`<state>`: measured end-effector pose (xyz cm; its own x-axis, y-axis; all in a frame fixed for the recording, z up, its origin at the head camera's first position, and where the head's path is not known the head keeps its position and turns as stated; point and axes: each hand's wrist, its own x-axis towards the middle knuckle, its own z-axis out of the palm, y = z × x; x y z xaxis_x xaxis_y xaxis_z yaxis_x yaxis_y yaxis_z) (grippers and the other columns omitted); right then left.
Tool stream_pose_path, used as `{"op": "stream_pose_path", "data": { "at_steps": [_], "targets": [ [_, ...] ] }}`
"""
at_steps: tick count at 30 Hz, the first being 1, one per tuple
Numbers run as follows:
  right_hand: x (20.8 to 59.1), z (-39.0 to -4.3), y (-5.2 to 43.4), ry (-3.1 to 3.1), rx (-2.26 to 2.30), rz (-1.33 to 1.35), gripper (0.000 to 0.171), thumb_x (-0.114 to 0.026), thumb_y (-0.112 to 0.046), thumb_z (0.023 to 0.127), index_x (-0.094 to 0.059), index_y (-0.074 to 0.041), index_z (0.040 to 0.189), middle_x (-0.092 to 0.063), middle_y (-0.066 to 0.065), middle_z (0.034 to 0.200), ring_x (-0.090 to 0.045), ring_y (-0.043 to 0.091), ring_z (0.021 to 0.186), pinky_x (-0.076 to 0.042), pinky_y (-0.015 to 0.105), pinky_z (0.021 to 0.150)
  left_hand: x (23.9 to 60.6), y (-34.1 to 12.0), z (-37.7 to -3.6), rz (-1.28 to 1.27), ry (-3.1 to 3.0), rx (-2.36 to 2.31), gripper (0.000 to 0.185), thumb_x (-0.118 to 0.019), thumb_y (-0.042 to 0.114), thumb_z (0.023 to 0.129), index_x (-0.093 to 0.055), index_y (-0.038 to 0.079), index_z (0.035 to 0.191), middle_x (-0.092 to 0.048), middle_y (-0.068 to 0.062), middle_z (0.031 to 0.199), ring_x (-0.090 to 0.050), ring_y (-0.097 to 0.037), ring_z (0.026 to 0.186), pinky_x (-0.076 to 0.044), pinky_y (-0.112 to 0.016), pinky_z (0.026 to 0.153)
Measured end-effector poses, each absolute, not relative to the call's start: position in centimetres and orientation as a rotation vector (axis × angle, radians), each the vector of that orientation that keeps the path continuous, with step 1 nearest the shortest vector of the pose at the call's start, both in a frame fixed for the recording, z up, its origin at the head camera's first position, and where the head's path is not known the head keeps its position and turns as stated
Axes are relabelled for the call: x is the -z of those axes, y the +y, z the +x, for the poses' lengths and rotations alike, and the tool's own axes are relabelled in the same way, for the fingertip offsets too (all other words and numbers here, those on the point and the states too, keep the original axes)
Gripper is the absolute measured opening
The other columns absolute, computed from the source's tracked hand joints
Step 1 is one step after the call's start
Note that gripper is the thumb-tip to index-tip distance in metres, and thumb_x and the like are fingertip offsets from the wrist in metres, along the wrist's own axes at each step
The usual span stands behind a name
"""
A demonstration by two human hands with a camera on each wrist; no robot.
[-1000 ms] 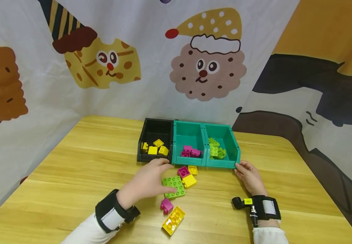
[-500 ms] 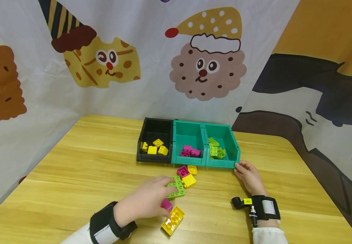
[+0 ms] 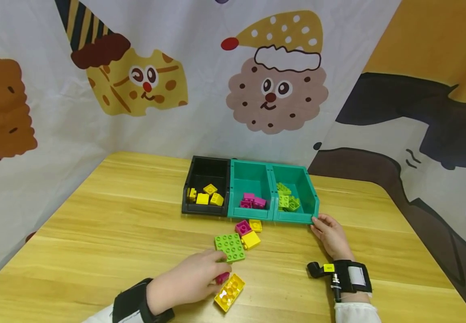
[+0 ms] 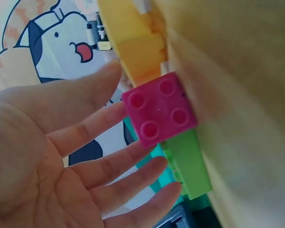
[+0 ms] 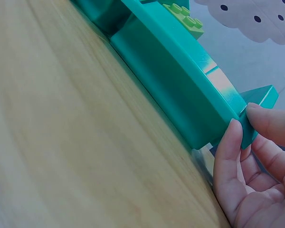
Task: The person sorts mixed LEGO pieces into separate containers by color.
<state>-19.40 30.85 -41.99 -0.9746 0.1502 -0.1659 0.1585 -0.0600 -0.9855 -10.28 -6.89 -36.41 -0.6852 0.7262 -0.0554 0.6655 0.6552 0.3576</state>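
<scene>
Magenta plastic shows between the fingers of my left hand (image 3: 192, 276) at the lower middle of the head view. This magenta brick (image 3: 222, 278) sits just beside a yellow brick (image 3: 230, 293). Half a second ago my hand partly covered the green plate (image 3: 230, 247); now it has settled lower, about the magenta brick, and most of the plate is uncovered. I judge the work has narrowed to that one brick. Near the centre, yellow pieces lie in the black bin (image 3: 202, 210), magenta ones in the middle teal bin (image 3: 249, 213), green ones in the right teal bin (image 3: 295, 217).

From my left wrist, the brick sits mid-frame, studs facing the camera. My fingers are fairly straight and spread; the index finger reaches its left edge while the thumb looks apart, so I can't call it a firm hold.

From my right wrist, at the frame's right, my right hand (image 3: 331, 235) pinches the right teal bin's corner, unchanged, apparently steadying it.
</scene>
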Motion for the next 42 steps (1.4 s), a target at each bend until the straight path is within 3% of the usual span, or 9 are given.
{"op": "stream_pose_path", "data": {
  "at_steps": [8, 18, 27, 31, 42],
  "targets": [
    [42.0, -19.4, 30.87, 2.14, 2.265, 0.343, 0.008, -0.054, -0.014, 0.096, -0.058, -0.02, 0.091, -0.054, -0.01, 0.087, -0.055, 0.001, 0.084, -0.05, 0.015, 0.08, 36.65, -6.85, -10.07, 1.16, 2.701, -0.494, 0.031, -0.073, 0.019, 0.082, -0.067, 0.019, 0.113, -0.06, -0.003, 0.121, -0.058, -0.016, 0.109, -0.051, -0.032, 0.09],
    [41.99, -19.48, 30.92, 2.14, 2.27, 0.344, 0.008, -0.054, -0.014, 0.096, -0.058, -0.019, 0.091, -0.054, -0.01, 0.087, -0.055, 0.001, 0.085, -0.05, 0.015, 0.08, 36.97, -6.79, -10.35, 1.179, 2.712, -0.53, 0.026, -0.073, 0.013, 0.08, -0.069, 0.017, 0.105, -0.062, 0.007, 0.095, -0.056, -0.005, 0.085, -0.051, -0.023, 0.078],
    [41.98, -19.41, 31.02, 2.141, 2.273, 0.332, 0.002, -0.058, -0.018, 0.094, -0.058, -0.018, 0.092, -0.054, -0.01, 0.087, -0.055, 0.002, 0.085, -0.05, 0.015, 0.08, 37.06, -6.59, -10.58, 1.2, 2.74, -0.488, 0.022, -0.075, 0.019, 0.079, -0.069, 0.016, 0.1, -0.063, 0.008, 0.092, -0.057, -0.003, 0.082, -0.051, -0.024, 0.077],
    [41.97, -19.33, 30.99, 2.151, 2.265, 0.331, 0.008, -0.062, -0.022, 0.092, -0.057, -0.015, 0.093, -0.053, -0.009, 0.087, -0.054, 0.002, 0.085, -0.05, 0.015, 0.08, 36.98, -6.55, -10.69, 1.203, 2.759, -0.504, 0.02, -0.074, 0.022, 0.08, -0.069, 0.015, 0.098, -0.061, 0.009, 0.087, -0.052, -0.001, 0.074, -0.049, -0.023, 0.073],
    [41.96, -19.33, 30.88, 2.139, 2.268, 0.326, 0.003, -0.058, -0.018, 0.094, -0.058, -0.018, 0.091, -0.054, -0.01, 0.086, -0.055, 0.001, 0.084, -0.05, 0.015, 0.08, 36.75, -6.76, -10.94, 1.161, 2.771, -0.717, 0.024, -0.068, 0.016, 0.085, -0.065, 0.006, 0.107, -0.062, 0.002, 0.095, -0.057, -0.005, 0.086, -0.051, -0.019, 0.076]
  ]
}}
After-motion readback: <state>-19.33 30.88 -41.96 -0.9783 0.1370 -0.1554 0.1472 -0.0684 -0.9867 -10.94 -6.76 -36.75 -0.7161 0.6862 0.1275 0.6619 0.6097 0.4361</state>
